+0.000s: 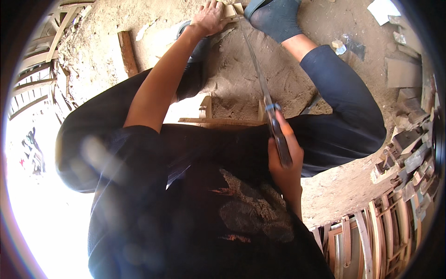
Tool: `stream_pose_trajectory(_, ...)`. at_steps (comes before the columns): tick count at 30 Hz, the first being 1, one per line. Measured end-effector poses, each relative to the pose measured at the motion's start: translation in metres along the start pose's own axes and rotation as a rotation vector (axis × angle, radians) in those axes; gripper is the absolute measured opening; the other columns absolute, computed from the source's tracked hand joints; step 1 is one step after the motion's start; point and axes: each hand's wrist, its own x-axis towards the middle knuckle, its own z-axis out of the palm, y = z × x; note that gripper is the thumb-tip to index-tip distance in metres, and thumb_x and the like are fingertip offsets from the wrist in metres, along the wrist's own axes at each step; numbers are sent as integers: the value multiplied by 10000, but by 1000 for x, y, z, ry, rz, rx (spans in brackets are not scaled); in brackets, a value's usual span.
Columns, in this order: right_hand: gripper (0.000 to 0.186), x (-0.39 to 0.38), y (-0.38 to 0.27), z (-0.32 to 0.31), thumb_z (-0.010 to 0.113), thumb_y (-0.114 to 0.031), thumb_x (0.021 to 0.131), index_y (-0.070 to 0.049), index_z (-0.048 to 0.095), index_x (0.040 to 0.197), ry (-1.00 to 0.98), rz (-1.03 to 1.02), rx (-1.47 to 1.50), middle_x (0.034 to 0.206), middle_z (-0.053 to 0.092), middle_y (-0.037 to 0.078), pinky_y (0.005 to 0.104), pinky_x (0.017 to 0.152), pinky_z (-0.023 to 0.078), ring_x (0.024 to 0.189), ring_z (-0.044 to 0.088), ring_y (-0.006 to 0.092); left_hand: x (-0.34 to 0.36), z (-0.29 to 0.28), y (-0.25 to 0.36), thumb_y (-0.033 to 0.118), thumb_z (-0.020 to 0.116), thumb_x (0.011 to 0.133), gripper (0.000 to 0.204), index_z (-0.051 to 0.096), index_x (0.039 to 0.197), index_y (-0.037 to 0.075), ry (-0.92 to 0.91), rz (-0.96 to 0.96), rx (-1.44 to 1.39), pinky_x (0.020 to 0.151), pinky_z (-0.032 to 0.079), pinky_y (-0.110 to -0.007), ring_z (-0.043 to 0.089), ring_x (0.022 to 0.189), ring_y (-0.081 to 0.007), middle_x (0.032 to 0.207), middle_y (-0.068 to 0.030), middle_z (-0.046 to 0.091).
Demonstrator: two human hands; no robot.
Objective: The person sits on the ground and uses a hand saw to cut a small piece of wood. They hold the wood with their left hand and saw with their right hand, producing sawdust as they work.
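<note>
At the far side, my left hand (208, 19) rests on a small pale wood block (230, 11) between my feet, its fingers pressed against it. My right hand (289, 163) is wrapped round the dark handle of a handsaw (257, 63), near my lap. The long, thin blade slants away from me and up to the left, seen nearly edge-on. Its far tip meets the wood by my left hand; how deep it sits there cannot be made out. My right foot (275, 22), in a dark sock and sandal, stands beside the wood.
A low wooden seat or frame (220, 122) shows under me. On the dirt ground lies a brown wood strip (127, 53) at the left. Stacked curved wood pieces (367, 237) fill the lower right, with offcuts (411, 139) above them. Wooden frames (39, 60) stand at the far left.
</note>
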Motion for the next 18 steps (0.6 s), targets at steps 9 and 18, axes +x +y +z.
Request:
stream_pose_trajectory(9,560,19,-5,7,548,54,872,-64,516,1419,-22,-65,25,1177,671,247,307,821,518,979,714,216,-2,9,15,706,578,839,902,439,1338,-33,-123,-109,268,995,434,-488,537,1195,-370,1283,-212,543)
stream_pose_trajectory(18,559,42,-9,-5,552,62,866,-64,523,1410,-66,-27,42,1094,684,222,277,794,503,880,680,155,-2,22,6,611,577,879,741,480,1227,-36,-45,-67,214,919,469,-479,580,1085,-373,1169,-220,591)
